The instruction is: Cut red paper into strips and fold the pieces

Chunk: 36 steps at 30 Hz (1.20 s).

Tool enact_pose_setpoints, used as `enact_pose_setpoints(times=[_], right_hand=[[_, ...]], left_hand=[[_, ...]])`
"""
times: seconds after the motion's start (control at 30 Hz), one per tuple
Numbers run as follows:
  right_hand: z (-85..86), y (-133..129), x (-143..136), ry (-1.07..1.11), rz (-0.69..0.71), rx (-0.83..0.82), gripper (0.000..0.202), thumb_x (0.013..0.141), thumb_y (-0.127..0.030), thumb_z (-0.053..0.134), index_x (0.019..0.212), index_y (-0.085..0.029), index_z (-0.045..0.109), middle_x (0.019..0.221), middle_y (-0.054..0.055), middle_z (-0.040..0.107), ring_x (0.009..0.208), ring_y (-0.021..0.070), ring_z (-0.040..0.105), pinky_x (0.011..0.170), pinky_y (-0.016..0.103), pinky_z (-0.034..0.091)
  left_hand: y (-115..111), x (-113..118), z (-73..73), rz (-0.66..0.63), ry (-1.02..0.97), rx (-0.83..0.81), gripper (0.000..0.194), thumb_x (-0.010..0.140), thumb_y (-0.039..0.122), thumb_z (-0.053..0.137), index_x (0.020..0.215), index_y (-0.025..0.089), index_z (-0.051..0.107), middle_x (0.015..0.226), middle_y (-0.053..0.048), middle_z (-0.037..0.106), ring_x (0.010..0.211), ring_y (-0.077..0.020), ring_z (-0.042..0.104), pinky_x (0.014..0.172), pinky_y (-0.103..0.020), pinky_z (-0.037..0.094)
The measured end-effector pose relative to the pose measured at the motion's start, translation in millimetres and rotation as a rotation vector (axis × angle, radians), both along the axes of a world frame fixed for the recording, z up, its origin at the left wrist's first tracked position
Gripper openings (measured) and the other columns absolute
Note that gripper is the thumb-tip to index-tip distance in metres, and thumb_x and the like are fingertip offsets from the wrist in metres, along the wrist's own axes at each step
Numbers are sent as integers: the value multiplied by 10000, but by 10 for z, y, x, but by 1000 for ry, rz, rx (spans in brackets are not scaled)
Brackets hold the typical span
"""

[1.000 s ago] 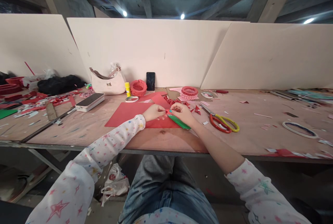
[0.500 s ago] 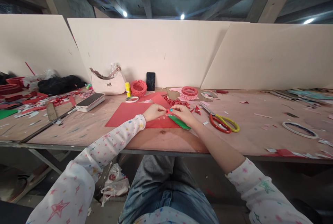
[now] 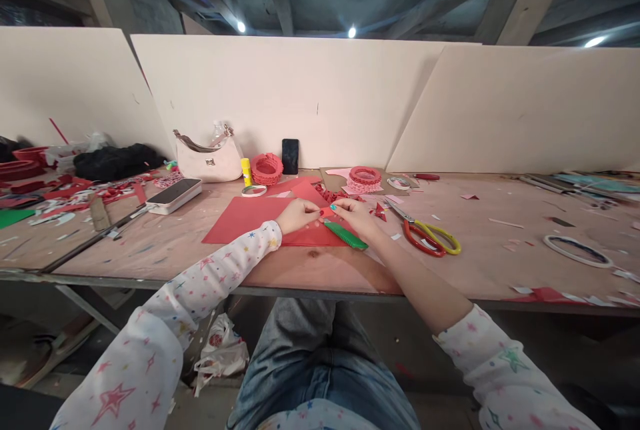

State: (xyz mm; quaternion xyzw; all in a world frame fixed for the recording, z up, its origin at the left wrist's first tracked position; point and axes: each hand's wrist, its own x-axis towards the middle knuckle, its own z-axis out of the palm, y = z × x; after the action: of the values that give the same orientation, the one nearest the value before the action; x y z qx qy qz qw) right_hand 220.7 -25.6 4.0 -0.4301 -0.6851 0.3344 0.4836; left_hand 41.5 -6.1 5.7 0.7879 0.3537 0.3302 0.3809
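Between my hands is a small red paper piece (image 3: 327,212). My left hand (image 3: 297,216) pinches its left end, and my right hand (image 3: 354,215) pinches the other end. Both hands are over red paper sheets (image 3: 235,219) lying on the table. A green cutter (image 3: 345,234) lies just below my right hand, over the sheets' right edge. Behind my fingers is a pile of folded red pieces (image 3: 345,197). To the right, scissors with one red and one yellow handle (image 3: 431,238) rest on the table.
Behind the hands stand a yellow glue stick (image 3: 246,172), red paper rings (image 3: 267,169), a black phone (image 3: 290,156) and a handbag (image 3: 210,160). A white power bank (image 3: 175,196) lies left; an oval frame (image 3: 577,251) lies right. The table's front edge (image 3: 320,293) is near.
My hands have moved slightly apart, so more of the small red paper piece shows between the fingertips. The objects on the table stay in place.
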Motion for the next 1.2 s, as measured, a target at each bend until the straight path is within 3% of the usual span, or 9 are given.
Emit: enact_pose_setpoints(times=[0.23, 0.43, 0.6, 0.8, 0.93, 1.0, 1.1, 1.2], right_hand=[[-60, 75, 8, -126, -62, 224, 127, 744, -226, 463, 663, -165, 538, 700, 12, 552, 677, 132, 489, 645, 250, 369], [21, 49, -8, -224, -81, 320, 129, 763, -186, 414, 705, -176, 529, 741, 24, 568, 714, 148, 508, 657, 256, 383], [94, 38, -26, -403, 50, 334, 183, 745, -115, 394, 762, -180, 564, 777, 21, 603, 713, 144, 523, 650, 251, 376], [180, 293, -49, -484, 149, 268, 190, 742, -106, 392, 743, -178, 568, 722, 6, 595, 651, 131, 512, 597, 236, 361], [153, 555, -29, -511, 184, 259, 194, 746, -106, 396, 725, -177, 575, 744, 15, 612, 671, 138, 524, 625, 252, 377], [92, 649, 18, -493, 189, 245, 197, 763, -116, 390, 752, -177, 577, 775, 24, 621, 699, 145, 538, 649, 263, 389], [-35, 730, 127, -464, 204, 194, 189, 772, -125, 394, 772, -173, 577, 780, 32, 625, 720, 151, 552, 669, 269, 406], [-150, 777, 231, -423, 164, 142, 168, 779, -150, 406, 775, -175, 572, 792, 35, 622, 724, 151, 552, 678, 271, 417]], left_hand=[[-26, 58, -14, 37, -23, 13, 254, 767, 281, 494, 738, 90, 659, 651, -48, 653, 577, -113, 588, 475, -170, 444], [-44, 68, 77, 70, 68, 109, 238, 762, 247, 463, 660, 111, 630, 627, -31, 648, 569, -107, 584, 513, -175, 435], [11, 7, 215, -85, 294, 26, 196, 774, 242, 456, 689, 138, 598, 662, -19, 657, 577, -119, 614, 476, -170, 414], [209, -19, 316, -127, 404, 74, 222, 771, 182, 422, 582, 156, 533, 646, -4, 655, 572, -114, 617, 502, -169, 417], [583, -111, 344, -124, 472, 198, 176, 715, 181, 476, 590, 158, 597, 614, 3, 643, 588, -131, 601, 528, -181, 413], [889, -154, 309, -102, 415, 200, 194, 712, 166, 466, 765, 169, 652, 768, 0, 672, 696, -140, 616, 616, -186, 442], [1437, -126, 175, 136, 320, 203, 336, 732, 165, 456, 1038, 135, 593, 1046, -77, 628, 963, -191, 583, 840, -251, 431], [1982, 46, 10, 427, 303, 237, 534, 750, 186, 481, 1265, 75, 399, 1294, -166, 436, 1208, -249, 397, 1007, -337, 298]])
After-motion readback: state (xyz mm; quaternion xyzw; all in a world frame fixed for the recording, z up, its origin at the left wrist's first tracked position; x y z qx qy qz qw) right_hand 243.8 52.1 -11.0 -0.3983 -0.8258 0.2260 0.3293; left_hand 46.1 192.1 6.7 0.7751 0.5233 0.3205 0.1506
